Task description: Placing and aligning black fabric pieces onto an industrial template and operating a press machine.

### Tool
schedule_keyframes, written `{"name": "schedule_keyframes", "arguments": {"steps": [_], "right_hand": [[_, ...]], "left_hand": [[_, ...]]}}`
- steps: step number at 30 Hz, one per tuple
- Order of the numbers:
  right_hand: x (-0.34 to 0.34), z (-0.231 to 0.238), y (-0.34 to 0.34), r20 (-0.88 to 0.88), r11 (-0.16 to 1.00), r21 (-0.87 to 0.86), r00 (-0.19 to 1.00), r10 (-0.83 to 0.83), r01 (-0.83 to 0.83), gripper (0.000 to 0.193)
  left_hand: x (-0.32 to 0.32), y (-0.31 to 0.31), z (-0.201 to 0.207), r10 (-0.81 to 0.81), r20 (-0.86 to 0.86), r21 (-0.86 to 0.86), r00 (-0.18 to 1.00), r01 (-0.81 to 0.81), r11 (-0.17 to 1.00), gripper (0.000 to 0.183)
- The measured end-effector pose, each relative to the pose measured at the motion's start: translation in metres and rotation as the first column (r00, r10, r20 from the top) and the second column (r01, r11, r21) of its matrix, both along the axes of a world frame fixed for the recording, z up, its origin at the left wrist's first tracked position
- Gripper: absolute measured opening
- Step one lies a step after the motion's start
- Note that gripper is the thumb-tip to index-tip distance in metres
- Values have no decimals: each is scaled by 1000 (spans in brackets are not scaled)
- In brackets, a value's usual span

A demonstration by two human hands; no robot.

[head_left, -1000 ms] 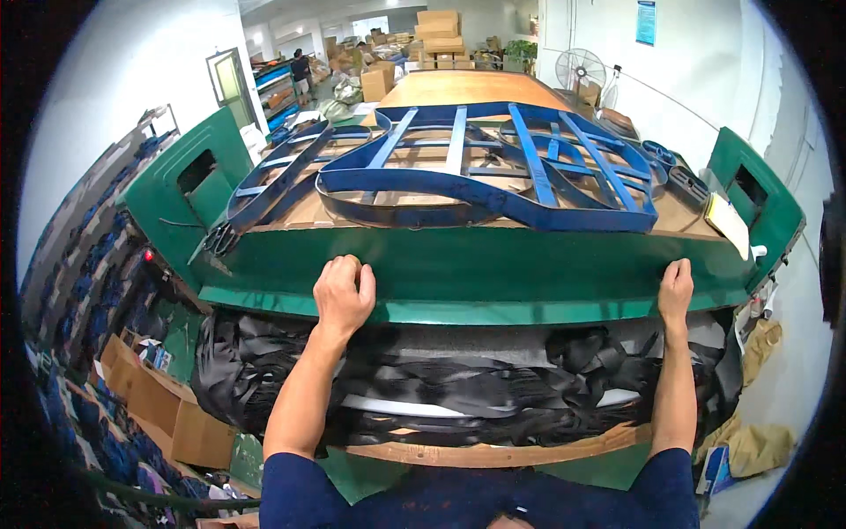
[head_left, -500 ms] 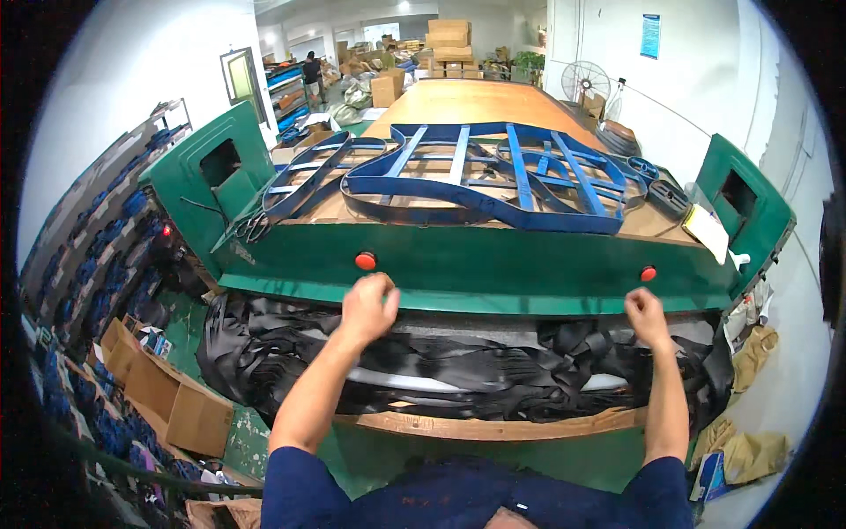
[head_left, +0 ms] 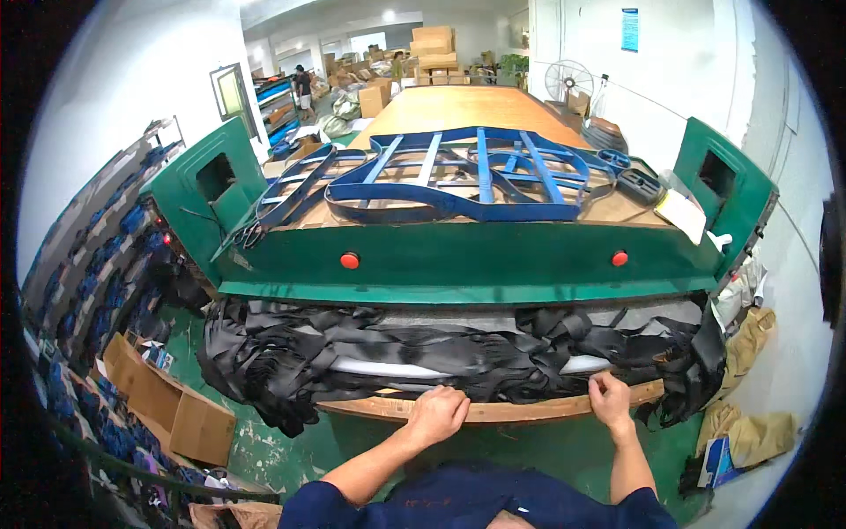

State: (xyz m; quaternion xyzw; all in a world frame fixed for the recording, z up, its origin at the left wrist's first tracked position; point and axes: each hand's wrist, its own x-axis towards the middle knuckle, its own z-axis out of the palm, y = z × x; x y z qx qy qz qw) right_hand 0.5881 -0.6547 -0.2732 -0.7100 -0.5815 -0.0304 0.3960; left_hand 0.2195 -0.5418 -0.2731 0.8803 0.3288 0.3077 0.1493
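Note:
My left hand (head_left: 438, 414) is closed at the near edge of a long wooden board (head_left: 520, 411), its fingers curled over the rim. Farther right along that edge, my right hand (head_left: 610, 397) is closed too, fingertips on the rim. A thick tangle of black fabric strips (head_left: 423, 348) lies across the board and hangs off both ends. Pale patches show between the strips. Beyond stands a green press machine (head_left: 493, 251) with two red buttons, the left button (head_left: 350, 260) and the right button (head_left: 619, 257).
Blue-edged cutting dies (head_left: 458, 176) lie on the machine's tabletop, with scissors (head_left: 248, 234) at the left. An opened cardboard box (head_left: 201, 428) sits on the floor at left, beside racks of more dies (head_left: 88, 256). Tan sacks (head_left: 749, 432) lie at right. A person (head_left: 303, 90) stands far back.
Both hands have come down from near the red buttons to the board's near edge, the left one also shifting right. The view has shifted slightly.

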Motion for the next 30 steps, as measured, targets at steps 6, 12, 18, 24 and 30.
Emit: {"name": "schedule_keyframes", "arguments": {"steps": [6, 12, 18, 24, 30], "right_hand": [[-5, -9, -4, -39, 1000, 0, 999, -20, 20, 9], [-4, -30, -12, 59, 992, 108, 996, 62, -68, 12], [-12, -15, -24, 90, 985, -19, 981, 174, -173, 18], [-13, -26, -50, 90, 987, -28, 983, 159, -157, 19], [-12, -19, -69, 93, 986, 25, 983, 159, -162, 13]], "left_hand": [[7, -20, -15, 148, 93, 155, 985, -161, 975, 15], [16, -23, -35, 212, 184, 220, 960, -251, 943, 18], [8, -28, -38, 207, 100, 112, 973, -217, 970, 22], [7, -54, -43, 228, 90, 143, 969, -240, 960, 20], [9, -78, -32, 229, 100, 165, 968, -243, 956, 15]]}}
